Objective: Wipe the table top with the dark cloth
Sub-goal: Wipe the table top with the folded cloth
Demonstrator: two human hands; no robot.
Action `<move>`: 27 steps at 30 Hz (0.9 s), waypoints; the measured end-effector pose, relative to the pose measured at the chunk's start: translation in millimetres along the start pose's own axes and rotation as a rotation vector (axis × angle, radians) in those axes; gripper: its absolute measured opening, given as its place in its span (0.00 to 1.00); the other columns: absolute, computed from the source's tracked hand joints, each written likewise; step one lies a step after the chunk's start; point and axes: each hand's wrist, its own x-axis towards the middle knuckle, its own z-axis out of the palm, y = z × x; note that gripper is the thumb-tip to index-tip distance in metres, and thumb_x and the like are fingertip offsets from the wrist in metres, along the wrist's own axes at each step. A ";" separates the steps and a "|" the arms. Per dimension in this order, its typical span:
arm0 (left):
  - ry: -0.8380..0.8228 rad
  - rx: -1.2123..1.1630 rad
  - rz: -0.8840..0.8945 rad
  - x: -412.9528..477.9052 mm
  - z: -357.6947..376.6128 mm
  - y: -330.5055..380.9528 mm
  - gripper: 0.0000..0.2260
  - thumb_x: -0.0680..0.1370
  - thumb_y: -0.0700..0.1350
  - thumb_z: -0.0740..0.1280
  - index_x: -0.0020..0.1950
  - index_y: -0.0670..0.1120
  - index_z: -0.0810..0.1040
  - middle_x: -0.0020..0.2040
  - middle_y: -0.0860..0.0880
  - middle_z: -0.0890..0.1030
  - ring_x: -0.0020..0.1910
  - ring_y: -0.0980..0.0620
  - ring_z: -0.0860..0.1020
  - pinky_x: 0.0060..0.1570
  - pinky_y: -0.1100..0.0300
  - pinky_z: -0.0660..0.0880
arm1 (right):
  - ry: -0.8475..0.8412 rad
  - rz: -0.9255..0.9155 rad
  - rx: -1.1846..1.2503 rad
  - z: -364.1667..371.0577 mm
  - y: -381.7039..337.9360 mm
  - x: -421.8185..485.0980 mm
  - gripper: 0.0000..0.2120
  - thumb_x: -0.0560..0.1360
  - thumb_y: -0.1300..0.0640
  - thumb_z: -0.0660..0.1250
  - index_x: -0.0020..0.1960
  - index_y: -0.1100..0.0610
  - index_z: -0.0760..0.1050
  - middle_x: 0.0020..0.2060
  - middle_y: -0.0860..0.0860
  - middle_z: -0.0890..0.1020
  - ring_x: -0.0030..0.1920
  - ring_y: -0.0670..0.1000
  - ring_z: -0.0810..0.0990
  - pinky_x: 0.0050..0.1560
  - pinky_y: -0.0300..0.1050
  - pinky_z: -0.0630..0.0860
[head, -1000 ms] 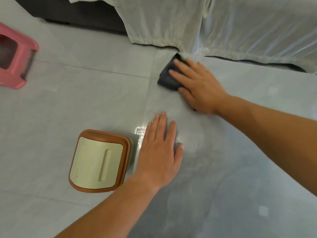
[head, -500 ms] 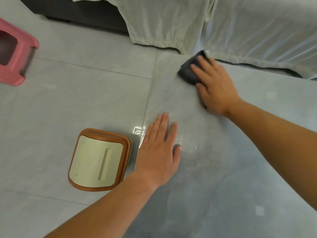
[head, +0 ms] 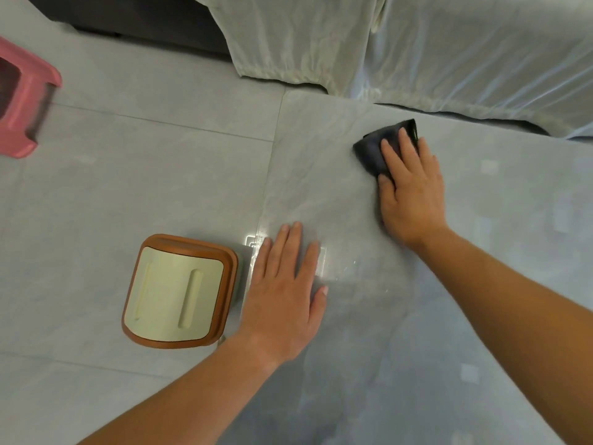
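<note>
The glossy grey table top (head: 433,316) fills the right half of the view, its left edge running down the middle. My right hand (head: 410,191) presses flat on the dark cloth (head: 372,152) near the table's far edge; the cloth's far and left parts show beyond my fingers, the rest is hidden under my palm. My left hand (head: 285,293) lies flat, fingers together, on the table's left edge and holds nothing.
A brown-rimmed bin with a cream lid (head: 176,293) stands on the grey tiled floor just left of the table. A pink plastic stool (head: 22,101) is at the far left. A pale sheet-covered sofa (head: 417,49) borders the table's far side.
My right hand has slid the dark cloth to the right along the far edge of the table. My left hand has stayed in place.
</note>
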 end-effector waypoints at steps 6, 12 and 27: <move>-0.063 0.032 -0.012 -28.3 9.5 6.5 0.29 0.82 0.57 0.52 0.80 0.45 0.59 0.82 0.39 0.49 0.81 0.43 0.44 0.77 0.42 0.53 | -0.103 -0.433 -0.084 9.5 -1.1 -96.9 0.24 0.82 0.50 0.57 0.77 0.54 0.66 0.79 0.54 0.60 0.80 0.61 0.55 0.76 0.63 0.57; -0.064 0.056 -0.057 -41.9 9.2 2.7 0.28 0.83 0.58 0.50 0.81 0.47 0.56 0.82 0.41 0.48 0.81 0.42 0.44 0.76 0.44 0.47 | -0.034 -0.074 -0.023 0.3 15.9 -93.3 0.25 0.82 0.51 0.55 0.78 0.52 0.62 0.80 0.53 0.58 0.80 0.60 0.53 0.76 0.64 0.56; -0.079 0.006 -0.108 -70.9 23.2 7.3 0.29 0.83 0.57 0.50 0.82 0.47 0.50 0.82 0.39 0.43 0.80 0.42 0.39 0.78 0.42 0.50 | -0.124 -0.252 -0.005 30.8 -104.1 -14.3 0.25 0.83 0.51 0.54 0.80 0.48 0.58 0.81 0.49 0.52 0.81 0.58 0.46 0.79 0.60 0.46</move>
